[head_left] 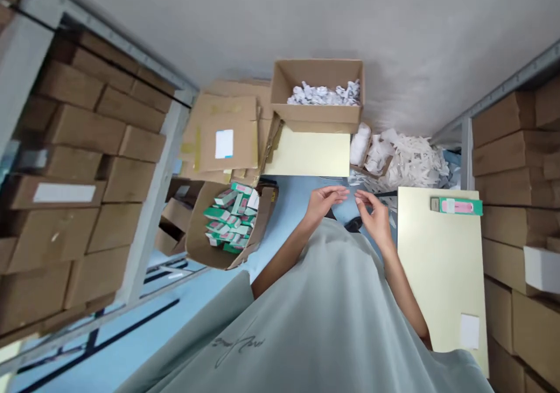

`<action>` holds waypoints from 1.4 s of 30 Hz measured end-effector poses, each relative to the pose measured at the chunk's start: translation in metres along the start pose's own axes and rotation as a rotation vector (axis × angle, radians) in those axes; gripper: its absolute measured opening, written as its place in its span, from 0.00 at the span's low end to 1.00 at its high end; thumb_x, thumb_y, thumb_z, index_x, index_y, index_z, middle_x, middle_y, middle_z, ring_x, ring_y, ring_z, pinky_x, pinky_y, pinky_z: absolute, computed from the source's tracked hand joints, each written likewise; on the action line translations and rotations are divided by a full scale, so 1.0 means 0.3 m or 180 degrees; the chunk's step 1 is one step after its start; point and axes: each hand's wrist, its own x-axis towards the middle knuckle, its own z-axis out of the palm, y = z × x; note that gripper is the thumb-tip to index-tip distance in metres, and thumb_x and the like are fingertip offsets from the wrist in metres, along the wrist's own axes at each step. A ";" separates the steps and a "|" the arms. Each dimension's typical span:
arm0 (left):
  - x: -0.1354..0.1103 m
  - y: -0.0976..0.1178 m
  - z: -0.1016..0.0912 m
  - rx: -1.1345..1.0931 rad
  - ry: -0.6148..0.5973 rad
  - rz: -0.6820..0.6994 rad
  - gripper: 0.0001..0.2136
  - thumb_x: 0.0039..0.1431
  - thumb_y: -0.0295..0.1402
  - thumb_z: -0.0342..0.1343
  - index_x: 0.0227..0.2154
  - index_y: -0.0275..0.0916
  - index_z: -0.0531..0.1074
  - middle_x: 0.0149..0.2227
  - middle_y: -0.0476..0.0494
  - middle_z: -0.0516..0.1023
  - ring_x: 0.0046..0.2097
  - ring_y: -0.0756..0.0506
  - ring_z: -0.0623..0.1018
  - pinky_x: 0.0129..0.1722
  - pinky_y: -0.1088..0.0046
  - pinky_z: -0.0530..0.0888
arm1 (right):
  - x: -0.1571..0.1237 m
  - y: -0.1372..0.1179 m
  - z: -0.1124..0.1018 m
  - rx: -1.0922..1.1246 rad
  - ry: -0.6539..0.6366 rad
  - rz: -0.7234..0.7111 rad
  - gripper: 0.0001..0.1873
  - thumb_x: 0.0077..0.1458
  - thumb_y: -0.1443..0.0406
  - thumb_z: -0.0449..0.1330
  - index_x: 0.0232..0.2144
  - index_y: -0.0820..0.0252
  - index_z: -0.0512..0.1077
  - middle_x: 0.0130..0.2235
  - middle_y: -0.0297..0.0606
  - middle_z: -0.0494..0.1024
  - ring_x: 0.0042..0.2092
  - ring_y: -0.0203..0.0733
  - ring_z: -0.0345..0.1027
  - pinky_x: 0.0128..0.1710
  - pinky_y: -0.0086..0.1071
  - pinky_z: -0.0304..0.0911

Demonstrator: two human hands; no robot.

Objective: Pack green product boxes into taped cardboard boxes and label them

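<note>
Loosely, the person's bare left hand (pixel 324 202) and bare right hand (pixel 373 212) curve their unclamped fingers toward each other, tips apart, with a slim green-and-pink box (pixel 457 206) at their three o'clock on a pale yellow rectangular tabletop (pixel 437 276) and a brown cardboard carton (pixel 196 238) of small green-and-white boxes (pixel 236 215) at nine.

- Plain, pale grey wall (pixel 245 25) ahead, softly lit.
- Light blue floor (pixel 175 311) below.
- Left rack (pixel 153 212), grey metal, stacked with brown cardboard boxes (pixel 55 235).
- Right rack (pixel 467 154), similarly stacked.
- Pale yellow far worktop (pixel 312 151) near the wall; matching right worktop (pixel 437 276) beside the right rack.
</note>
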 end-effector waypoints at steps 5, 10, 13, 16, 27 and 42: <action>0.008 0.096 -0.184 -0.0515 0.0082 0.0234 0.10 0.66 0.36 0.70 0.43 0.35 0.87 0.47 0.32 0.92 0.53 0.32 0.90 0.57 0.54 0.85 | 0.046 -0.145 0.227 -0.0262 -0.0619 -0.0315 0.19 0.72 0.49 0.61 0.54 0.49 0.84 0.58 0.44 0.89 0.58 0.57 0.85 0.63 0.52 0.79; 0.012 0.161 -0.538 -0.0939 0.0358 0.0261 0.13 0.66 0.37 0.70 0.48 0.35 0.86 0.49 0.31 0.91 0.56 0.30 0.89 0.61 0.52 0.83 | 0.157 -0.233 0.590 -0.0468 -0.1145 -0.0421 0.21 0.73 0.48 0.59 0.56 0.50 0.83 0.57 0.43 0.89 0.56 0.54 0.86 0.62 0.48 0.80; 0.037 0.163 -0.837 -0.1207 0.0795 0.0351 0.13 0.66 0.36 0.69 0.50 0.37 0.85 0.54 0.32 0.90 0.55 0.33 0.89 0.62 0.53 0.83 | 0.282 -0.237 0.862 -0.0560 -0.1400 -0.0353 0.20 0.73 0.51 0.59 0.56 0.52 0.82 0.56 0.44 0.90 0.56 0.51 0.86 0.61 0.44 0.80; 0.077 0.148 -1.117 -0.1471 0.1473 0.0104 0.08 0.65 0.32 0.68 0.46 0.39 0.83 0.55 0.34 0.89 0.54 0.37 0.88 0.64 0.53 0.82 | 0.426 -0.222 1.137 -0.0984 -0.1493 0.0120 0.17 0.73 0.57 0.61 0.56 0.56 0.80 0.56 0.46 0.90 0.58 0.47 0.86 0.62 0.39 0.77; 0.168 0.177 -1.431 -0.2093 0.1970 -0.0696 0.06 0.72 0.29 0.61 0.35 0.43 0.74 0.42 0.38 0.85 0.52 0.43 0.88 0.65 0.60 0.83 | 0.535 -0.319 1.524 -0.1311 -0.1246 0.0641 0.27 0.63 0.40 0.67 0.27 0.52 0.68 0.24 0.31 0.75 0.34 0.45 0.78 0.37 0.32 0.74; 0.298 0.399 -1.053 -0.0741 0.0013 0.0536 0.21 0.58 0.53 0.78 0.46 0.48 0.81 0.53 0.45 0.90 0.67 0.38 0.82 0.66 0.63 0.80 | 0.035 -0.209 0.906 0.0353 0.1007 0.0488 0.29 0.55 0.34 0.70 0.39 0.51 0.79 0.35 0.40 0.85 0.36 0.51 0.81 0.39 0.44 0.78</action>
